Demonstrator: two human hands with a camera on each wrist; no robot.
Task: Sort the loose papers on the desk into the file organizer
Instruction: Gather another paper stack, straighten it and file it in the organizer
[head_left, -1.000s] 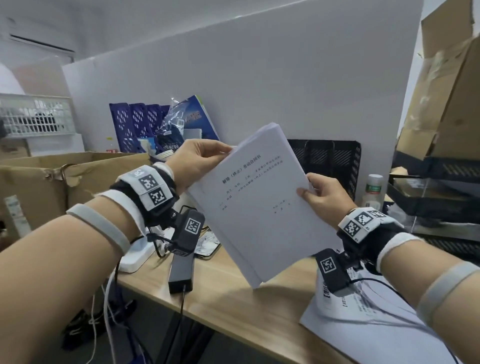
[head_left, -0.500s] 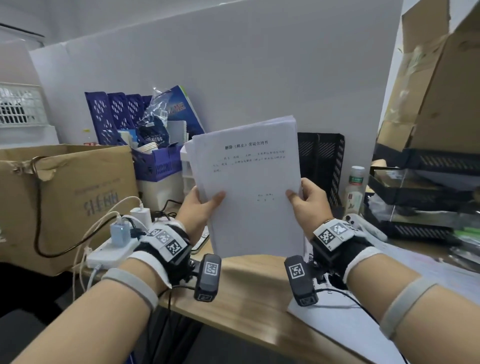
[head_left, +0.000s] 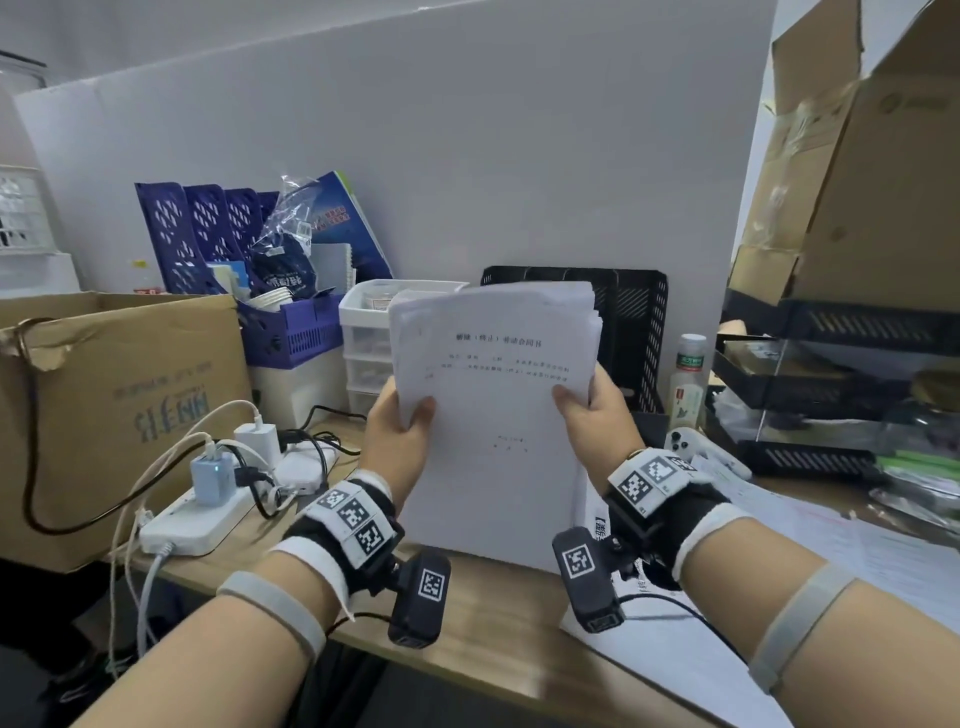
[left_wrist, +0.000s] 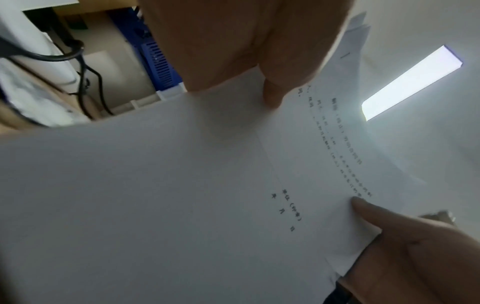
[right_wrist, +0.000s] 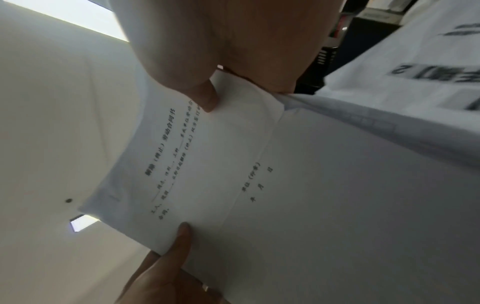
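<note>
Above the desk (head_left: 291, 587), left hand (head_left: 387, 441) and right hand (head_left: 597, 421) gripping upright paper stack (head_left: 493, 415), thumbs in front

An office: partitioned desk (head_left: 270, 654), file organizers (head_left: 631, 332) (blue and black), power strip (head_left: 192, 525).

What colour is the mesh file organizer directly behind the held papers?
Black, clearest in the head view: file organizer.
</note>
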